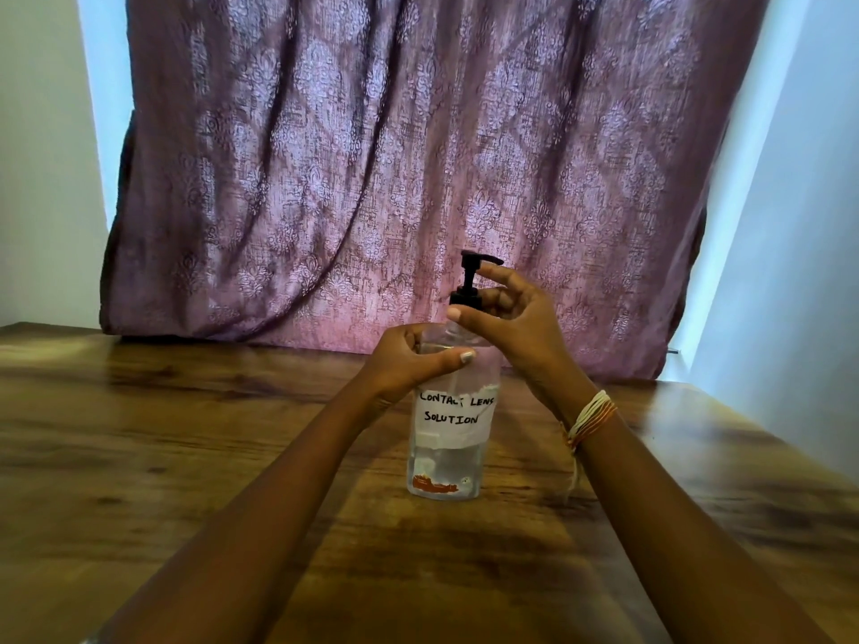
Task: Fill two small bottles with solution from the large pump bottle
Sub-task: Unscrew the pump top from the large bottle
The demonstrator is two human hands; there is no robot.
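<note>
A large clear pump bottle (pixel 448 457) stands upright on the wooden table (pixel 186 434). Its white label reads "CONTACT LENS SOLUTION", and liquid fills its lower part. My left hand (pixel 409 360) wraps around the bottle's shoulder just above the label. The black pump head (pixel 472 276) rises from the neck. My right hand (pixel 506 318) has thumb and fingers closed around the pump's black collar, below the nozzle. No small bottles are in view.
A purple patterned curtain (pixel 395 155) hangs behind the table's far edge. Pale walls (pixel 790 225) flank it on both sides. A thread bracelet (pixel 592 418) sits on my right wrist.
</note>
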